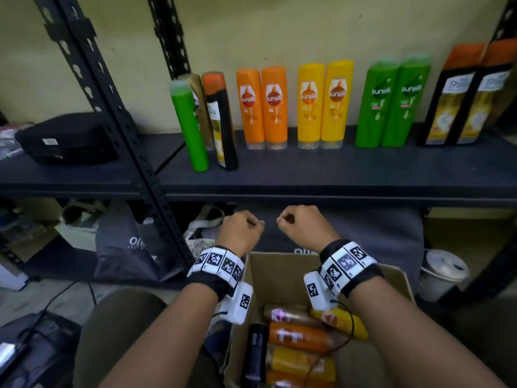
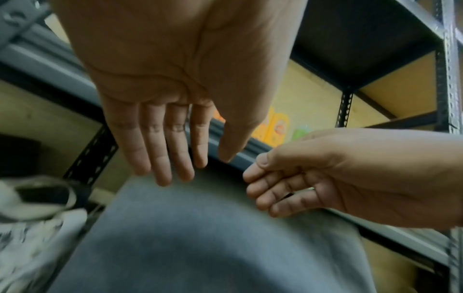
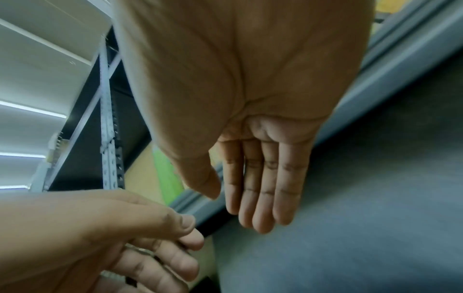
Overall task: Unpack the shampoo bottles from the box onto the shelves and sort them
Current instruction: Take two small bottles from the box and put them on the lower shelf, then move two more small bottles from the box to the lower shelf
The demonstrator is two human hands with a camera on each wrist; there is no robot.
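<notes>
Overhead, the head camera makes both hands look like fists. The left hand [image 1: 240,229] and right hand [image 1: 305,228] hang close together but apart, below the front edge of the dark metal shelf board [image 1: 307,175] and above the far rim of the open brown cardboard box [image 1: 279,275].

The wrist cameras show otherwise. The left hand [image 2: 162,79] has its fingers nearly straight and relaxed, and the right hand [image 3: 250,99] does too. Both palms are bare, with nothing held. Behind the fingers is blurred grey fabric.

Count on the shelf, all upright, caps down where the caps are readable:
- at the left, a slim green bottle [image 1: 190,127], a gold-brown bottle [image 1: 200,107] behind it, and a black bottle with orange end [image 1: 221,121]
- two orange Sunsilk bottles [image 1: 262,107], touching
- two yellow Sunsilk bottles [image 1: 321,105], touching
- two green Sunsilk bottles [image 1: 389,105], touching
- two tall black bottles with orange tops [image 1: 464,96], at the far right

That makes eleven.

In the box, the loose lying bottles [image 1: 299,336] number at least six: gold, yellow, orange, black, yellow-orange and orange. The lower edge of the view cuts them off, so the full count is unclear.

Only the head view shows the black zip case [image 1: 67,138] on the neighbouring shelf bay to the left.
</notes>
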